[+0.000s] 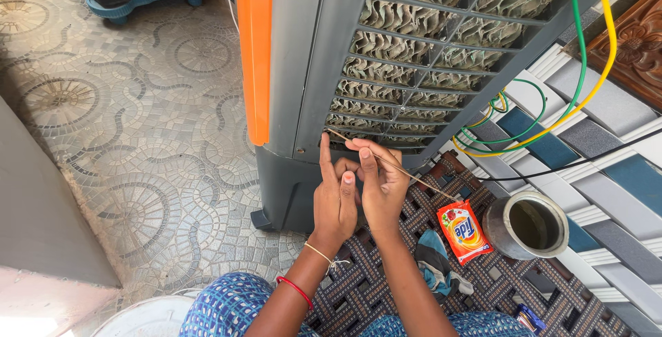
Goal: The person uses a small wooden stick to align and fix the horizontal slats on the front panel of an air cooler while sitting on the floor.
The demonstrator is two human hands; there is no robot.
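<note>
A grey air cooler [303, 75] with an orange side strip stands in front of me, its slatted grille showing brownish cooling pads [407, 47]. My right hand [380, 184] pinches a thin stick [414, 173] whose tip reaches into the lowest grille slots. My left hand [334, 202] is raised beside it, with the index finger pointing up against the cooler's lower edge and the thumb touching my right hand. My left wrist bears a red bangle and a pale thread.
A small orange sachet [464, 232], a metal pot [527, 225] and a blue-grey cloth [436, 261] lie on a woven mat [503, 282]. Yellow and green hoses [545, 120] coil to the right. A white bucket rim [148, 318] sits at bottom left, on patterned floor tiles.
</note>
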